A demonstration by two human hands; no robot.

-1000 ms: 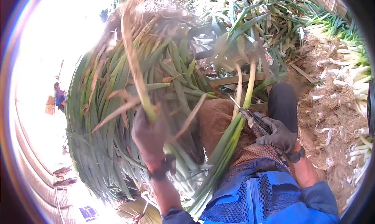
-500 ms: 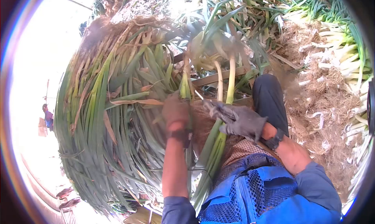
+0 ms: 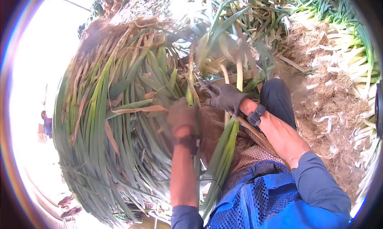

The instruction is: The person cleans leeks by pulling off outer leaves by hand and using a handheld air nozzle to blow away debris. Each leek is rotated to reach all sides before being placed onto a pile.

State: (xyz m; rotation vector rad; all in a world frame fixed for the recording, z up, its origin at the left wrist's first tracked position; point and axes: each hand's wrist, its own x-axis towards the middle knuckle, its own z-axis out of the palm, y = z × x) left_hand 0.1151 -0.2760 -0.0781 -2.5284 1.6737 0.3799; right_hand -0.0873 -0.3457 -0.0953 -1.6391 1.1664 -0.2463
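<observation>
My gloved left hand [image 3: 182,118] is closed around a green onion stalk [image 3: 190,83] that stands upright beside the big pile of long green onions [image 3: 95,125]. Close to its right, my gloved right hand [image 3: 226,98] reaches toward that stalk's leaves, fingers bent; what they hold, if anything, is too small to make out. Under my right wrist, another onion [image 3: 227,149] with a pale stem lies across my lap, its green leaves running down.
Onions with roots and pale stems [image 3: 351,57] line the right side, beside a heap of dry roots [image 3: 327,121]. Loose leaves lie at the top. My bent knee [image 3: 277,97] is right of the hands. A distant person [image 3: 47,123] shows at far left.
My right hand has moved up and left, closer to the stalk at my left hand. The thin white-tipped object seen at its fingers earlier no longer shows clearly. My left hand has barely shifted.
</observation>
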